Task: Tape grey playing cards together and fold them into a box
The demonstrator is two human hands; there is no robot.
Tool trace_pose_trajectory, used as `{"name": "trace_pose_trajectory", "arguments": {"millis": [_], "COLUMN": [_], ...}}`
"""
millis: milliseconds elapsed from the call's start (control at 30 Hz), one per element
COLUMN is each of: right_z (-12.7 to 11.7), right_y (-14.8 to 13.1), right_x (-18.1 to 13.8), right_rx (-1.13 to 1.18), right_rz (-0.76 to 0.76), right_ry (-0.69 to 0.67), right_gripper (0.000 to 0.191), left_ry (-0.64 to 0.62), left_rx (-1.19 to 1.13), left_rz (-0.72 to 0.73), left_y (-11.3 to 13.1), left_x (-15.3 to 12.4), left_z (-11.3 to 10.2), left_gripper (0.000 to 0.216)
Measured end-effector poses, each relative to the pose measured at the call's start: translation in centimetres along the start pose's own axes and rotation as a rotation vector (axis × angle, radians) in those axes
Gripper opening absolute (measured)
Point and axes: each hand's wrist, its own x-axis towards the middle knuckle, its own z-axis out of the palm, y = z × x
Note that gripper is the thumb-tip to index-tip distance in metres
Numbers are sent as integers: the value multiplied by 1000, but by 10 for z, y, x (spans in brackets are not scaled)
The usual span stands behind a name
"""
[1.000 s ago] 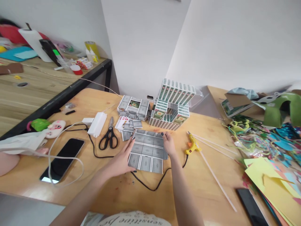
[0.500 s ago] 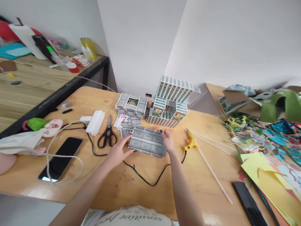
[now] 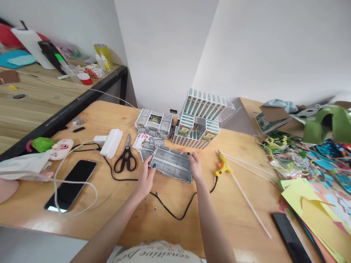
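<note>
A shallow tray made of grey-backed playing cards (image 3: pixel 170 163) is held up between my two hands, its open side facing me. My left hand (image 3: pixel 146 179) pinches its left end, thumb on the near side. At the right end, my right hand (image 3: pixel 195 166) grips the wall with the thumb at the upper edge. Just behind the tray lie loose playing cards (image 3: pixel 143 141), some face up. A box-shaped piece covered in grey cards (image 3: pixel 154 123) stands farther back, beside stacked green-and-white card boxes (image 3: pixel 196 128).
Left of the tray are black scissors (image 3: pixel 125 157), a white power strip (image 3: pixel 112 143) and a phone (image 3: pixel 71 186). To the right lie a yellow glue gun (image 3: pixel 222 166), glue sticks (image 3: pixel 251 206) and a dark phone-like slab (image 3: pixel 291 237). A black cord (image 3: pixel 175 217) loops in front.
My left hand has shifted its hold, from spread fingers below the left corner to a closed pinch on the left end. The tray has tilted slightly, showing more of its side walls.
</note>
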Motion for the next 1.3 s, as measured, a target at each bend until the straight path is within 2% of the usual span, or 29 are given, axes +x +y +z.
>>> {"name": "trace_pose_trajectory", "arguments": {"millis": [167, 500, 767, 1067, 1167, 1300], "right_z": [1, 4, 11, 5, 0, 0], "right_y": [1, 4, 3, 3, 0, 1], "right_x": [1, 6, 6, -14, -24, -39], "right_rx": [-106, -186, -290, -243, -170, -8], "right_rz": [-20, -84, -29, 71, 134, 166], "right_ry": [42, 24, 155, 292, 348, 455], "right_gripper": [30, 38, 48, 56, 54, 50], "left_ry": [102, 128, 185, 212, 210, 243], "left_rx": [15, 34, 35, 59, 62, 58], "left_rz": [-48, -59, -14, -17, 46, 170], "left_y": [7, 4, 7, 16, 26, 34], "left_x": [-2, -1, -3, -9, 3, 38], "left_z": [11, 14, 17, 22, 27, 38], "left_gripper": [44, 40, 39, 37, 37, 35]}}
